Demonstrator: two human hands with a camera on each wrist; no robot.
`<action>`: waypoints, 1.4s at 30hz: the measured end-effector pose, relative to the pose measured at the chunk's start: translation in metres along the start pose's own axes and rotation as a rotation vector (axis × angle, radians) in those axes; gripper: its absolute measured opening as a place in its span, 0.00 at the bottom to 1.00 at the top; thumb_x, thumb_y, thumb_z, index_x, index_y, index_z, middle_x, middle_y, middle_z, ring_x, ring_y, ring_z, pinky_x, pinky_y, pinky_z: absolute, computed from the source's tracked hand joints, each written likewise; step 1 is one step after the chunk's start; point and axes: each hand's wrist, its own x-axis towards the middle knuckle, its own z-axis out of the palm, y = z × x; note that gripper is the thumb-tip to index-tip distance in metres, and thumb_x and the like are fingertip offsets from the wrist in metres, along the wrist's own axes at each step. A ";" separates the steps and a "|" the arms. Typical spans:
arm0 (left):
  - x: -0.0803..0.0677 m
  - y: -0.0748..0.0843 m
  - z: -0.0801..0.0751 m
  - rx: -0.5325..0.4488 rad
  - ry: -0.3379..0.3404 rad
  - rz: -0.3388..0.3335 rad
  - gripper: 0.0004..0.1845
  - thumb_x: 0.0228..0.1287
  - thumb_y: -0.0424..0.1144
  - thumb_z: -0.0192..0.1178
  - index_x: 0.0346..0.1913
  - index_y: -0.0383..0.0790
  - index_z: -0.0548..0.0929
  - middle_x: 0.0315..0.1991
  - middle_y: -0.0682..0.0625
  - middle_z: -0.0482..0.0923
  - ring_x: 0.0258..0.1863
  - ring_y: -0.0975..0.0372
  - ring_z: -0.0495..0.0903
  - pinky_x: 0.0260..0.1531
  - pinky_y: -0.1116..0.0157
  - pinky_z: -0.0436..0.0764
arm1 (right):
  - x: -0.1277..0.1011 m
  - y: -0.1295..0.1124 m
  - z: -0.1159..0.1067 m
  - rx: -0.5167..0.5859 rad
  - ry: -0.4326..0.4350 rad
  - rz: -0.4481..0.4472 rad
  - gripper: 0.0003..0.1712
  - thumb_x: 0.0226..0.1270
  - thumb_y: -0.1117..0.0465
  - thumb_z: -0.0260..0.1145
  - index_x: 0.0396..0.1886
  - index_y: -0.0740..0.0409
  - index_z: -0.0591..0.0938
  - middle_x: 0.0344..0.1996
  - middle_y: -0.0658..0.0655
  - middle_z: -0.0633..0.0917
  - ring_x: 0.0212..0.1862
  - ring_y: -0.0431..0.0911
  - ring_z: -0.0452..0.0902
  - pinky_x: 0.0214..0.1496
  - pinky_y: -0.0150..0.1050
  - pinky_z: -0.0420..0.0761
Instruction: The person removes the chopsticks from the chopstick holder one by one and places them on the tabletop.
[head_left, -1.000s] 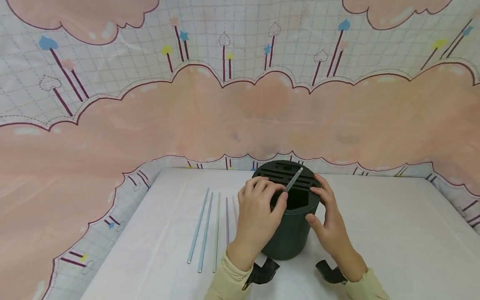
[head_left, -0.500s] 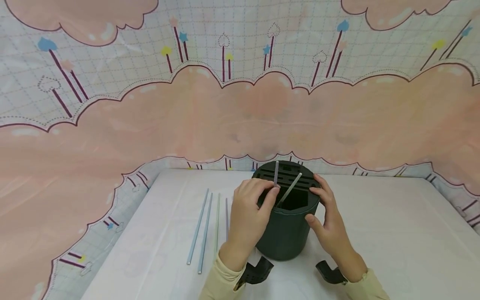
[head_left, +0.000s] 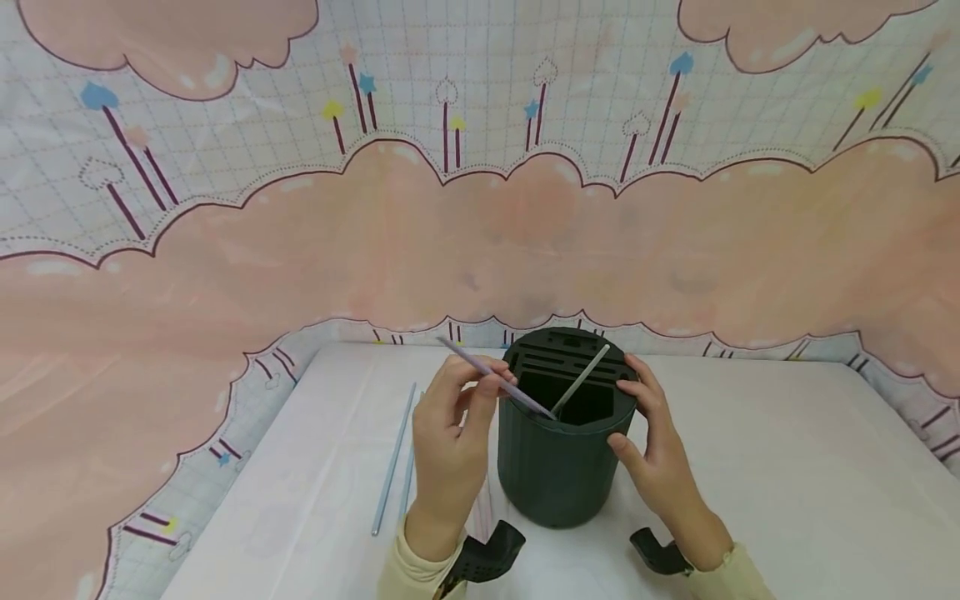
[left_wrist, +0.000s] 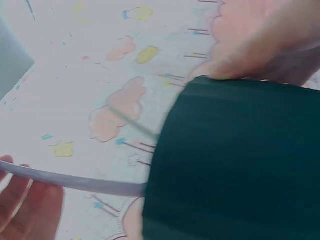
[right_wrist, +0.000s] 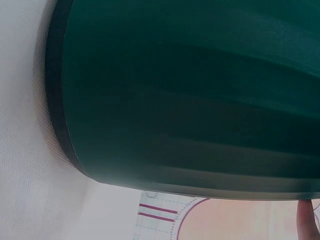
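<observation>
A slim purple stick (head_left: 480, 367) is pinched between my left thumb and fingers, my left hand (head_left: 453, 425) being just left of a dark green round holder (head_left: 558, 475). The stick slants, its upper end to the left and its lower end at the front rim of the holder's wide opening. Inside that opening leans a pale green stick (head_left: 581, 379), its bottom hidden. My right hand (head_left: 656, 450) grips the holder's right side, fingers over the rim and thumb in front. The left wrist view shows the purple stick (left_wrist: 90, 184) reaching the holder's edge (left_wrist: 230, 160).
Blue sticks (head_left: 393, 458) lie on the white tabletop (head_left: 300, 500) left of my left arm, one partly covered by it. Pinkish sticks (head_left: 483, 508) lie between my left wrist and the holder. Slots (head_left: 558, 358) cross the back of the holder's top. A printed cloth (head_left: 480, 242) hangs behind.
My left hand has drawn back left from over the opening, and the purple stick has tipped from near upright to a leftward slant. My right hand stays on the holder.
</observation>
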 end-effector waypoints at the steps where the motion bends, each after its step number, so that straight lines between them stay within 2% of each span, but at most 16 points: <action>1: 0.001 0.002 -0.003 -0.031 0.023 0.010 0.07 0.60 0.23 0.52 0.41 0.29 0.75 0.35 0.42 0.75 0.35 0.56 0.78 0.35 0.61 0.79 | -0.001 0.000 0.000 0.000 0.000 0.004 0.35 0.64 0.45 0.54 0.56 0.71 0.62 0.64 0.68 0.55 0.65 0.56 0.50 0.61 0.26 0.56; 5: 0.003 0.009 -0.018 -0.160 0.163 0.040 0.07 0.63 0.24 0.47 0.40 0.21 0.72 0.33 0.38 0.75 0.33 0.53 0.78 0.35 0.59 0.79 | -0.002 0.000 0.002 0.003 -0.002 0.012 0.34 0.64 0.46 0.54 0.56 0.71 0.62 0.64 0.68 0.55 0.65 0.56 0.50 0.60 0.26 0.56; 10: 0.011 0.012 -0.035 -0.272 0.374 0.085 0.07 0.64 0.24 0.46 0.38 0.18 0.70 0.30 0.35 0.73 0.28 0.51 0.78 0.30 0.59 0.80 | -0.002 0.000 0.002 -0.001 0.001 -0.001 0.34 0.64 0.46 0.54 0.56 0.72 0.62 0.64 0.69 0.55 0.65 0.57 0.50 0.60 0.26 0.56; 12: 0.014 0.011 -0.042 -0.316 0.422 0.089 0.07 0.63 0.24 0.47 0.38 0.18 0.70 0.30 0.34 0.72 0.26 0.50 0.77 0.28 0.59 0.80 | -0.001 0.001 0.001 0.001 0.002 -0.007 0.35 0.64 0.46 0.54 0.56 0.72 0.62 0.64 0.69 0.55 0.65 0.57 0.50 0.60 0.27 0.56; 14: 0.016 0.009 -0.048 -0.328 0.441 0.065 0.07 0.63 0.24 0.47 0.38 0.18 0.70 0.29 0.34 0.72 0.25 0.50 0.77 0.27 0.59 0.80 | -0.001 0.002 0.001 0.007 0.003 -0.014 0.35 0.64 0.46 0.54 0.56 0.72 0.62 0.63 0.69 0.56 0.65 0.57 0.50 0.60 0.27 0.56; 17: 0.016 0.004 -0.056 -0.223 0.399 -0.035 0.08 0.63 0.24 0.48 0.40 0.19 0.72 0.30 0.36 0.73 0.26 0.51 0.77 0.27 0.60 0.80 | -0.002 0.003 0.001 0.008 0.003 -0.015 0.35 0.64 0.45 0.54 0.56 0.72 0.62 0.64 0.69 0.56 0.65 0.57 0.50 0.60 0.27 0.57; 21: 0.011 -0.011 -0.063 0.008 0.267 -0.228 0.09 0.64 0.32 0.51 0.42 0.29 0.77 0.31 0.40 0.76 0.28 0.54 0.77 0.28 0.62 0.80 | -0.003 0.003 0.001 -0.002 0.000 -0.008 0.35 0.64 0.46 0.54 0.56 0.72 0.62 0.64 0.69 0.55 0.65 0.56 0.50 0.60 0.26 0.56; 25: 0.008 -0.023 -0.062 0.171 0.149 -0.361 0.10 0.63 0.38 0.53 0.43 0.37 0.79 0.29 0.43 0.77 0.28 0.57 0.78 0.27 0.62 0.80 | -0.010 0.016 0.000 -0.008 -0.009 0.004 0.35 0.63 0.45 0.55 0.58 0.68 0.62 0.65 0.65 0.55 0.65 0.56 0.50 0.60 0.27 0.56; 29: 0.001 -0.047 -0.060 0.286 0.064 -0.427 0.12 0.62 0.45 0.54 0.42 0.41 0.80 0.27 0.47 0.77 0.27 0.61 0.78 0.25 0.66 0.80 | -0.015 0.032 0.000 -0.011 -0.016 0.008 0.36 0.61 0.44 0.56 0.59 0.65 0.62 0.66 0.61 0.54 0.66 0.55 0.49 0.61 0.29 0.56; 32: -0.004 -0.066 -0.059 0.379 0.013 -0.468 0.13 0.61 0.50 0.54 0.41 0.46 0.81 0.27 0.50 0.77 0.25 0.63 0.77 0.23 0.69 0.79 | -0.011 0.022 0.000 -0.011 -0.013 0.000 0.36 0.62 0.44 0.55 0.59 0.67 0.62 0.66 0.63 0.55 0.66 0.55 0.49 0.61 0.29 0.56; 37: -0.010 -0.081 -0.056 0.483 -0.053 -0.537 0.11 0.63 0.47 0.53 0.40 0.47 0.81 0.26 0.52 0.77 0.22 0.64 0.77 0.22 0.70 0.79 | -0.003 0.001 0.000 -0.003 -0.006 -0.005 0.35 0.64 0.46 0.54 0.56 0.71 0.62 0.64 0.68 0.55 0.65 0.56 0.50 0.61 0.27 0.55; 42: -0.015 -0.093 -0.051 0.541 -0.125 -0.619 0.09 0.64 0.42 0.53 0.42 0.45 0.81 0.27 0.51 0.79 0.21 0.64 0.77 0.22 0.71 0.78 | -0.001 -0.004 0.000 -0.008 -0.003 -0.005 0.34 0.64 0.46 0.53 0.56 0.72 0.62 0.64 0.69 0.56 0.65 0.57 0.50 0.61 0.26 0.55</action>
